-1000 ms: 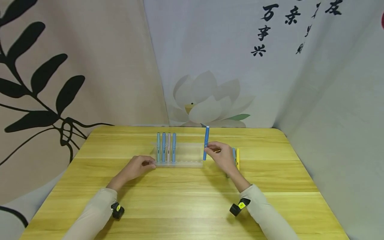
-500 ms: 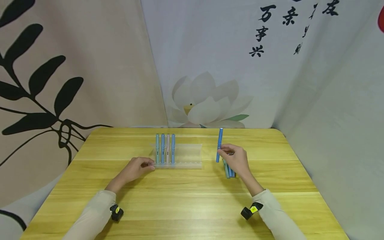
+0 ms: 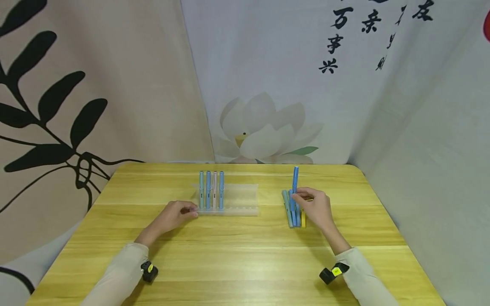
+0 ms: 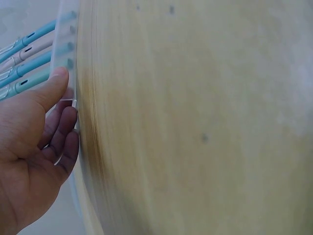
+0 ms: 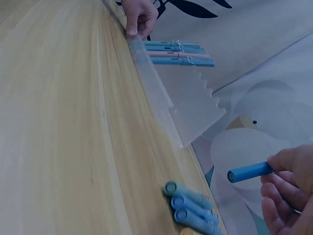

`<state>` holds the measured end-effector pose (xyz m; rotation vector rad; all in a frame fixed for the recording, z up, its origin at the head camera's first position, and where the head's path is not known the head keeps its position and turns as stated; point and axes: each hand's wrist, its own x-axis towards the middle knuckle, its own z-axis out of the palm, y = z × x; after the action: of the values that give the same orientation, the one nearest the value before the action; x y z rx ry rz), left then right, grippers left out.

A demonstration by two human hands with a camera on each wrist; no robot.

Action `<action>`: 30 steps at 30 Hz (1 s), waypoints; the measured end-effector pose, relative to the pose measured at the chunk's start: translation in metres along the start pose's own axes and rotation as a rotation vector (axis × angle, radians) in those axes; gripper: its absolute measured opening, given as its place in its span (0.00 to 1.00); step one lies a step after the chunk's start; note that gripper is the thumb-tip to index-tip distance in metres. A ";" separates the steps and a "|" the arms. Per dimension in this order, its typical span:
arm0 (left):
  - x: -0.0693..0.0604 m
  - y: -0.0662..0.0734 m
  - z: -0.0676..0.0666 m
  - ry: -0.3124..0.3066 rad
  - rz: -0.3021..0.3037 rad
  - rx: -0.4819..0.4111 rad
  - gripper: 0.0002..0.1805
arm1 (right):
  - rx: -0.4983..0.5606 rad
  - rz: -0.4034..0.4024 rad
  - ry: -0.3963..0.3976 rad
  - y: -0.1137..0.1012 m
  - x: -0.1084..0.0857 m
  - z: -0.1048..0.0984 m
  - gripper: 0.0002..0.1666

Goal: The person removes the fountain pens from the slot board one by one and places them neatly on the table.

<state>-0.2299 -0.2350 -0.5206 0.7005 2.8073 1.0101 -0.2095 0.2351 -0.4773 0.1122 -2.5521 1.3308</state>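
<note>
A clear plastic pen rack point(image 3: 242, 196) stands at the middle of the table, with several pens upright in its left part: a green pen point(image 3: 201, 189), blue ones and a pink pen point(image 3: 215, 189). My left hand point(image 3: 177, 216) holds the rack's left end, the thumb point(image 4: 56, 85) at its front edge. Pinched between my right thumb and fingers is a blue pen point(image 3: 295, 180); this right hand point(image 3: 317, 209) is over the pens on the table. In the right wrist view the held pen point(image 5: 250, 172) is apart from them, its lower end toward the camera.
Beside the rack's right side lie a green pen point(image 3: 287, 209), blue pens and a yellow pen point(image 3: 303, 218), close together. The wooden table point(image 3: 229, 259) runs back to a curtain point(image 3: 264, 63). A notched back edge of the rack shows in the right wrist view.
My right hand has moved right with the blue pen, from beside the rack's right end to over the loose pens. My left hand has stayed at the rack.
</note>
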 end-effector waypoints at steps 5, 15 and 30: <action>0.000 -0.002 0.002 0.002 -0.007 0.003 0.11 | -0.028 0.045 0.007 0.007 -0.004 -0.009 0.18; 0.000 -0.004 0.001 0.020 0.006 0.011 0.13 | -0.063 0.081 0.010 0.022 -0.007 -0.026 0.19; 0.001 -0.003 0.001 0.015 -0.013 0.004 0.13 | -0.109 0.225 -0.020 0.047 -0.012 -0.034 0.19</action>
<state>-0.2311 -0.2358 -0.5229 0.6770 2.8230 1.0124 -0.1999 0.2896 -0.4990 -0.1882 -2.7129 1.2651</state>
